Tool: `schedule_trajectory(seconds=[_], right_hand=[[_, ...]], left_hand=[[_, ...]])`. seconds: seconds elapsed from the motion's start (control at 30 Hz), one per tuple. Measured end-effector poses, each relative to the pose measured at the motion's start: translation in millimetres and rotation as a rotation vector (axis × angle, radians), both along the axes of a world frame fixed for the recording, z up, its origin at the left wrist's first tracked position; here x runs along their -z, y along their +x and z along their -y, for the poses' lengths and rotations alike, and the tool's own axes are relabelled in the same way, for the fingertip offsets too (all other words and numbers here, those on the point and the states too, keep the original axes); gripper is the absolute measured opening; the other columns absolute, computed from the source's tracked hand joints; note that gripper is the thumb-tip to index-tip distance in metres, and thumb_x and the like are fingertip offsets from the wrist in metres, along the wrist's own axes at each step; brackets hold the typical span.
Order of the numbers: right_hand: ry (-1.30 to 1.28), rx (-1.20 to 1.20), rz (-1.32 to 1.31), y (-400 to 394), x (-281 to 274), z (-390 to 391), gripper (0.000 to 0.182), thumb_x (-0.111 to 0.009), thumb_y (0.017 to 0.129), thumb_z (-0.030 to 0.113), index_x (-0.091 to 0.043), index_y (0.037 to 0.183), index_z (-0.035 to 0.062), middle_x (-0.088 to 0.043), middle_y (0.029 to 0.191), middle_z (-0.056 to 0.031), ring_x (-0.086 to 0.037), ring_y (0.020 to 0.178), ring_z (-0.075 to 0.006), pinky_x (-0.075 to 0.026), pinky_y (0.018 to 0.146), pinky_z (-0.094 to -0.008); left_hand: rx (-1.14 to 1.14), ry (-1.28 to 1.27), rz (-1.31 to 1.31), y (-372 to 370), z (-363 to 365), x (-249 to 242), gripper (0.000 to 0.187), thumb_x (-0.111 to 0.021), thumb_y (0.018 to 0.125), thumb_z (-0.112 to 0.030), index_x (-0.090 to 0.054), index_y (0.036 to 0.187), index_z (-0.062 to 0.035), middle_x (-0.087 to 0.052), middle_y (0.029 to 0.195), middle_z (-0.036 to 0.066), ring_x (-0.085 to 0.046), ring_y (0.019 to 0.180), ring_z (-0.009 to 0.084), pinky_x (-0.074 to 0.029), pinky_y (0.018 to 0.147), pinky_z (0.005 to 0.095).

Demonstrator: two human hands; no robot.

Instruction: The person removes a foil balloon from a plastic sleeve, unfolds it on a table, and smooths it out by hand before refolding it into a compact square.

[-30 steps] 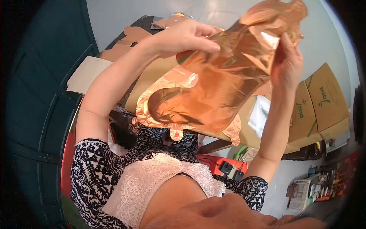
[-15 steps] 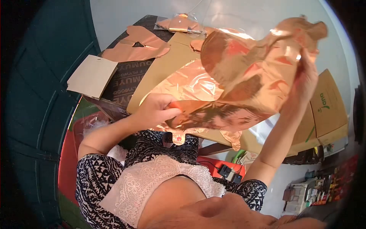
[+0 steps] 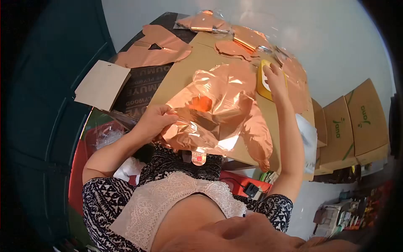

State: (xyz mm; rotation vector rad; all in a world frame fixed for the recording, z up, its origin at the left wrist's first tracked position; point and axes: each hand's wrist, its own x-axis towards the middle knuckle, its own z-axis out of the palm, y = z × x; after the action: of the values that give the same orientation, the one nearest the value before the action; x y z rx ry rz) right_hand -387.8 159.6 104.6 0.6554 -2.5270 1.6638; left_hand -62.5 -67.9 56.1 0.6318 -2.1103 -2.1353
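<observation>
My left hand (image 3: 157, 119) pinches the left edge of a shiny rose-gold foil balloon (image 3: 231, 94), which lies flat and crumpled near the front of the table. An orange patch shows on its surface. One limb of the foil droops at the right, and a small tab hangs past the front edge. At the right side of the table my right hand (image 3: 275, 80) reaches over a yellow container (image 3: 264, 90) with a white area on it. Its fingers are stretched out over the container and hold no foil.
More flat foil pieces (image 3: 161, 48) lie at the back left and along the right side. Clear-wrapped foil packs (image 3: 205, 23) sit at the back. A beige card (image 3: 100, 84) rests at the left corner. Cardboard boxes (image 3: 365, 117) stand to the right. A red bin (image 3: 90, 138) is below left.
The raised foil balloon has come down onto the table. My right hand has let go of it and moved to the yellow container, which now shows. The left hand has shifted slightly left.
</observation>
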Motion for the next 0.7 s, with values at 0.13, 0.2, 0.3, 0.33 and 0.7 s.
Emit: schedule_trajectory(seconds=[0.13,0.2,0.3,0.33,0.7], right_hand=[[-0.073,-0.052,0.024,39.7,-8.6,-30.7,0.046,-0.056,0.094,0.026,-0.056,0.13,-0.004,-0.059,0.128,-0.0122,-0.056,0.112,-0.0191,-0.048,0.085,-0.0314],[-0.085,-0.087,0.03,56.9,-11.3,-48.1,0.046,-0.057,0.094,0.026,-0.056,0.13,-0.0035,-0.059,0.127,-0.0137,-0.057,0.113,-0.0203,-0.048,0.088,-0.0332],[-0.131,-0.103,0.065,77.2,-12.3,-68.9,0.04,-0.057,0.095,0.023,-0.06,0.125,-0.0031,-0.062,0.121,-0.0121,-0.058,0.108,-0.0178,-0.049,0.086,-0.0323],[-0.151,-0.102,0.081,81.3,-11.0,-73.7,0.037,-0.056,0.096,0.021,-0.061,0.123,-0.003,-0.064,0.118,-0.0109,-0.058,0.105,-0.0163,-0.049,0.084,-0.0314],[-0.243,-0.144,0.152,97.9,9.8,-89.6,0.03,-0.058,0.095,0.018,-0.066,0.116,-0.0019,-0.067,0.101,-0.0053,-0.059,0.092,-0.0114,-0.048,0.078,-0.0279]], left_hand=[[-0.017,-0.058,0.008,-6.2,3.5,4.3,0.02,-0.068,0.089,-0.015,-0.06,0.076,-0.0026,-0.05,0.054,-0.003,-0.043,0.041,0.0041,-0.029,0.035,0.021],[-0.034,-0.023,-0.011,-6.6,7.4,14.2,0.019,-0.067,0.09,-0.014,-0.06,0.077,-0.0026,-0.05,0.053,-0.003,-0.042,0.04,0.0039,-0.029,0.035,0.021],[-0.061,-0.012,-0.025,-6.1,9.4,19.9,0.017,-0.065,0.091,-0.011,-0.059,0.077,-0.0026,-0.05,0.052,-0.002,-0.042,0.038,0.0042,-0.029,0.033,0.0213],[-0.06,-0.018,-0.021,-4.7,11.7,22.0,0.017,-0.065,0.091,-0.01,-0.059,0.077,-0.0025,-0.05,0.052,-0.002,-0.041,0.038,0.0043,-0.029,0.033,0.0213],[0.012,-0.103,0.085,-14.9,14.0,2.2,0.013,-0.064,0.091,-0.006,-0.062,0.08,-0.0007,-0.058,0.063,0.0,-0.049,0.047,0.0044,-0.035,0.039,0.0204]])
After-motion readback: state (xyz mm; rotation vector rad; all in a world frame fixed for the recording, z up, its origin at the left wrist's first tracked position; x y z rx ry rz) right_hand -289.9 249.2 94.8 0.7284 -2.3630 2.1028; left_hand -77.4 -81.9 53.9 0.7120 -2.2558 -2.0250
